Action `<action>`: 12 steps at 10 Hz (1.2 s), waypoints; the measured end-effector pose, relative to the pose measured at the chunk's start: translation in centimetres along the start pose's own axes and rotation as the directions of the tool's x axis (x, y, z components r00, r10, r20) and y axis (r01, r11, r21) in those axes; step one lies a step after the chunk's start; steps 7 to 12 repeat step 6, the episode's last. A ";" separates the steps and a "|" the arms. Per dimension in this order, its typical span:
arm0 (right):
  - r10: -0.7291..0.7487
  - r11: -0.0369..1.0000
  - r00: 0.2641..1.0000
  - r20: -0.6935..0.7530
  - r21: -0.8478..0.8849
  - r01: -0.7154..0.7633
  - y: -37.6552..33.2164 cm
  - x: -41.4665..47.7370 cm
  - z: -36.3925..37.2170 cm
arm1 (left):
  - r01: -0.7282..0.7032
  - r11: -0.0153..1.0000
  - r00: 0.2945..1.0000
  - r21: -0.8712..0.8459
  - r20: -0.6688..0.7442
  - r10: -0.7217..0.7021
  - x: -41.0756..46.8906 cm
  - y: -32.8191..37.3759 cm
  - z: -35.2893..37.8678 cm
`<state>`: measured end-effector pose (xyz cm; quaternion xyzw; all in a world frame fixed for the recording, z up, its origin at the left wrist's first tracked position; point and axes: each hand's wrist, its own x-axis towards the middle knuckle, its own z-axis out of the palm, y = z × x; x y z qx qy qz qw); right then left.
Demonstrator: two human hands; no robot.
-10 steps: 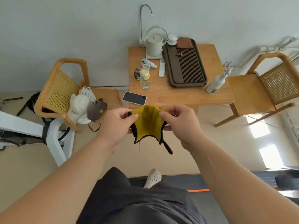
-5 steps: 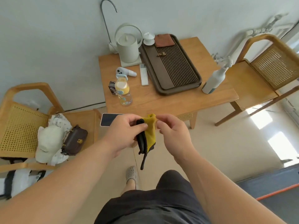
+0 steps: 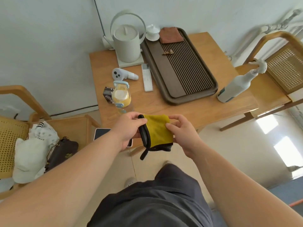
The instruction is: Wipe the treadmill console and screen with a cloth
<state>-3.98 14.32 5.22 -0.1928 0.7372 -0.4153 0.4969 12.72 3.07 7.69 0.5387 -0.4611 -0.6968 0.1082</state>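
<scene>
A yellow cloth (image 3: 158, 131) with black edging hangs folded between both hands, over the front edge of a wooden table (image 3: 201, 105). My left hand (image 3: 129, 130) grips its black left edge. My right hand (image 3: 181, 133) pinches the right side between thumb and fingers. A black loop dangles from the cloth's lower corner. No treadmill console or screen shows in the current view.
On the table stand a white kettle (image 3: 127, 41), a dark tea tray (image 3: 178, 66), a yellow drink bottle (image 3: 121, 97), a remote (image 3: 147, 77) and a spray bottle (image 3: 236, 86). A phone (image 3: 101, 133) lies at the near corner. Cane chairs (image 3: 21, 136) flank both sides.
The view has swung toward the table and moved closer. The cloth, bunched narrow half a second ago, is now spread flatter between my hands.
</scene>
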 end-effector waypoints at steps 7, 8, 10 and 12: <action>0.205 0.829 0.941 0.269 -0.558 -0.021 -2.2 12.4 -3.1 | 0.178 0.952 0.963 0.250 -0.244 -0.116 7.9 0.3 3.6; 0.205 0.829 0.941 0.269 -0.558 -0.021 -2.2 12.4 -3.1 | 0.178 0.952 0.963 0.250 -0.244 -0.116 7.9 0.3 3.6; 0.205 0.829 0.941 0.269 -0.558 -0.021 -2.2 12.4 -3.1 | 0.178 0.952 0.963 0.250 -0.244 -0.116 7.9 0.3 3.6; 0.205 0.829 0.941 0.269 -0.558 -0.021 -2.2 12.4 -3.1 | 0.178 0.952 0.963 0.250 -0.244 -0.116 7.9 0.3 3.6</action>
